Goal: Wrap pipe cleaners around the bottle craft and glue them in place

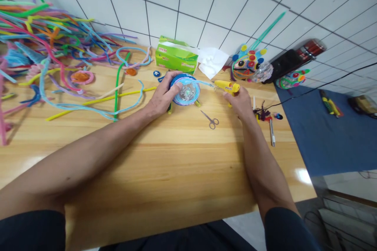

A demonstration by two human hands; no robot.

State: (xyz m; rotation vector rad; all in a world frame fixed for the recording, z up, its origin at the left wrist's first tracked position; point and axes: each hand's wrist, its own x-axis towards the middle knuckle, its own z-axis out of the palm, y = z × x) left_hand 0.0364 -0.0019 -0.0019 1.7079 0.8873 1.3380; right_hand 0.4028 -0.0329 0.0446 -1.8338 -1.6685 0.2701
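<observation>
My left hand (pixel 166 93) is wrapped round the left side of a round, clear-bottomed container (pixel 188 91) wound with blue and purple pipe cleaners. A light blue pipe cleaner strand (pixel 206 83) runs from its upper right rim. Closed round the handle of a yellow glue gun (pixel 226 85) is my right hand (pixel 240 102). The gun's nozzle points left, close to the strand's end; whether they touch I cannot tell. Small scissors (pixel 211 120) lie on the table just below, between my hands. Short yellow-green pieces (pixel 197 103) stick out under the container.
Many coloured pipe cleaners (pixel 53 43) are heaped at the left. A green tissue pack (pixel 176 55) and white tissue (pixel 212 62) stand by the tiled wall. Decorated figures (pixel 247 64), a dark red flask (pixel 312 49), a pen (pixel 272 133) and a black cord (pixel 318 88) are to the right.
</observation>
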